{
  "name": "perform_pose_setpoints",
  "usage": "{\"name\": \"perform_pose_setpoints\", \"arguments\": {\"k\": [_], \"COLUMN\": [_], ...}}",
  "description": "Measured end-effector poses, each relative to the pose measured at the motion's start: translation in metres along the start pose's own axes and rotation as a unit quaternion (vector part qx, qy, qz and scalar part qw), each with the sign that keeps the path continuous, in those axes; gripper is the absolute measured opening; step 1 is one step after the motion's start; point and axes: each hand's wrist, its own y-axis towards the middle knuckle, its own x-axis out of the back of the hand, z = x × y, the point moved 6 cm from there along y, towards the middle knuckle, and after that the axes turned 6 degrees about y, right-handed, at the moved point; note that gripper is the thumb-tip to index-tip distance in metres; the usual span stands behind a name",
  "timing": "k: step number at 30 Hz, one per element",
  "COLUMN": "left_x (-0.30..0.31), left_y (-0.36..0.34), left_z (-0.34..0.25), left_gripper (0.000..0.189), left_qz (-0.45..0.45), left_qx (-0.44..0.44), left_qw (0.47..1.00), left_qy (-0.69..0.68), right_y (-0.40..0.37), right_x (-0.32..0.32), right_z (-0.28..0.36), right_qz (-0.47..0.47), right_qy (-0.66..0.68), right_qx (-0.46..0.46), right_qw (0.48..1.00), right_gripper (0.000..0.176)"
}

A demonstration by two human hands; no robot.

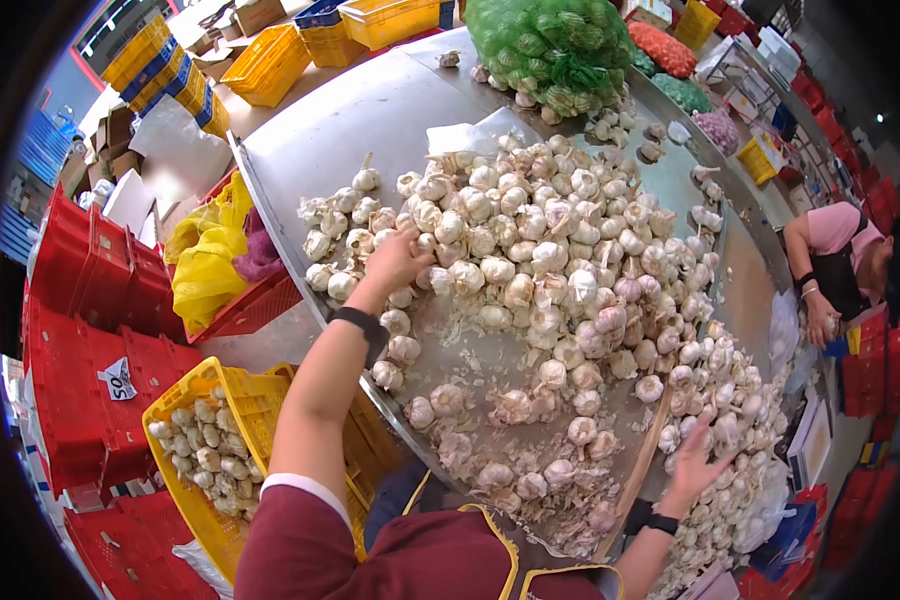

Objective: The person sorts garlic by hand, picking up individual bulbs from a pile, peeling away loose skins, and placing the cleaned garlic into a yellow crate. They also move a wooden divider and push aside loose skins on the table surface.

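Note:
A large heap of whitish garlic bulbs (550, 256) covers the middle of a metal table (320, 130). My left hand (398, 262) reaches into the left side of the heap. Its fingers and thumb are apart against the bulbs, and I see none lifted. Over the garlic on the lower right (730, 420), my right hand (697, 465) is held with fingers spread and nothing in it. A wooden strip (642, 460) runs between the main heap and that right-hand garlic. Loose papery skins (515, 408) and scattered bulbs lie near my body.
At the table's far side sits a green mesh sack (550, 50) of garlic. A yellow crate (195, 480) holding bulbs stands at lower left, beside stacked red crates (90, 370). Yellow bags (205, 260) lie in a red crate by the table edge. Another person (835, 255) stands at right.

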Motion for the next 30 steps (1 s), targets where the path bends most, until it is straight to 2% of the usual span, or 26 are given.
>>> {"name": "perform_pose_setpoints", "arguments": {"k": [1,3,5,8,9,10,12,13,15,17,18,19,20,21,22,23,25,26,30], "left_x": [-0.006,-0.01,-0.008,-0.008,-0.009,-0.006,-0.014,-0.03,-0.012,0.006,0.001,0.012,0.007,-0.001,-0.007,-0.008,-0.02,-0.02,-0.004], "left_y": [0.0,-0.005,-0.016,-0.053,-0.075,-0.096,-0.14,-0.158,-0.179,-0.154,-0.133,-0.117,-0.101,-0.091,-0.084,-0.08,-0.073,-0.072,-0.083], "left_z": [-0.005,-0.013,-0.014,-0.021,-0.032,-0.048,-0.085,-0.094,-0.111,-0.098,-0.072,-0.054,-0.026,-0.002,0.013,0.014,0.011,0.007,0.0], "left_gripper": [0.035,0.037,0.035,0.036,0.037,0.035,0.037,0.044,0.047,0.049,0.04,0.036,0.034,0.033,0.033,0.033,0.031,0.029,0.039], "left_qz": [-0.001,-0.063,-0.052,0.019,0.094,0.148,0.206,0.246,0.316,0.191,0.108,0.006,-0.049,-0.057,-0.063,-0.064,0.001,0.007,-0.005], "left_qx": [0.003,0.018,0.033,0.01,0.067,0.063,-0.067,-0.166,-0.209,-0.143,-0.049,-0.042,-0.004,0.0,0.004,0.002,-0.045,-0.052,-0.047], "left_qw": [1.0,0.997,0.998,0.985,0.949,0.956,0.931,0.895,0.898,0.956,0.989,0.999,0.998,0.995,0.991,0.991,0.986,0.985,0.991], "left_qy": [-0.002,0.036,0.017,-0.174,-0.294,-0.245,-0.294,-0.333,-0.222,-0.173,-0.084,0.029,0.037,0.079,0.121,0.119,0.163,0.163,0.129], "right_y": [-0.002,-0.006,-0.018,-0.044,-0.054,-0.06,-0.068,-0.071,-0.071,-0.069,-0.073,-0.077,-0.081,-0.084,-0.088,-0.092,-0.1,-0.104,-0.111], "right_x": [0.017,0.048,0.068,0.104,0.111,0.114,0.103,0.094,0.103,0.137,0.138,0.137,0.137,0.135,0.13,0.128,0.118,0.116,0.109], "right_z": [-0.015,-0.058,-0.118,-0.194,-0.216,-0.234,-0.271,-0.287,-0.289,-0.277,-0.274,-0.269,-0.262,-0.257,-0.256,-0.254,-0.258,-0.257,-0.26], "right_qz": [-0.048,-0.086,-0.105,-0.151,-0.167,-0.176,-0.186,-0.202,-0.217,-0.222,-0.241,-0.238,-0.238,-0.238,-0.213,-0.212,-0.165,-0.16,-0.146], "right_qy": [0.001,0.027,-0.015,-0.103,-0.142,-0.181,-0.221,-0.244,-0.271,-0.243,-0.229,-0.232,-0.254,-0.275,-0.261,-0.263,-0.233,-0.213,-0.201], "right_qx": [-0.017,-0.096,-0.187,-0.33,-0.369,-0.39,-0.415,-0.414,-0.414,-0.453,-0.456,-0.456,-0.455,-0.452,-0.472,-0.47,-0.49,-0.497,-0.482], "right_qw": [0.999,0.991,0.977,0.926,0.903,0.885,0.863,0.853,0.841,0.828,0.826,0.826,0.82,0.814,0.814,0.815,0.824,0.825,0.84], "right_gripper": [0.075,0.063,0.053,0.049,0.048,0.048,0.048,0.044,0.042,0.036,0.031,0.031,0.029,0.027,0.034,0.034,0.052,0.068,0.072]}}
